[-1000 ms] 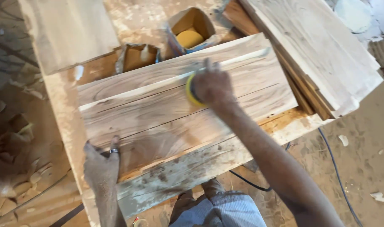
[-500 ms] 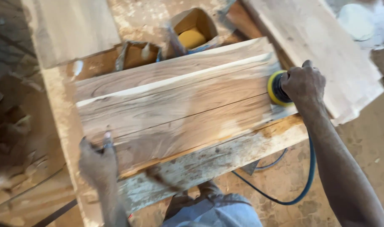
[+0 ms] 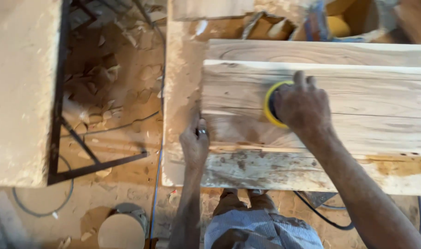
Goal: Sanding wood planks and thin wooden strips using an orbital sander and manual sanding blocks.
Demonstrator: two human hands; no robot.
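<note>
My right hand (image 3: 302, 107) grips a yellow-padded sander (image 3: 269, 104) pressed flat on a pale wooden plank (image 3: 358, 99), near the plank's left part. My left hand (image 3: 195, 140), wearing a ring, rests on the plank's left near corner, fingers bent over the edge. The plank lies across a dusty workbench (image 3: 183, 83), with a second plank (image 3: 321, 51) just behind it. The sander's body is mostly hidden under my hand.
A black cable (image 3: 318, 213) hangs below the bench edge. Open cardboard boxes (image 3: 344, 20) sit at the far side of the bench. Left of it stand a pale slab (image 3: 17, 92) on a black metal frame (image 3: 63, 120), wood scraps and a round container (image 3: 120, 229) on the sawdust floor.
My right hand has slid the sander from the plank's right end back toward its left part. The view has shifted left. My left hand stays at the plank's near left corner.
</note>
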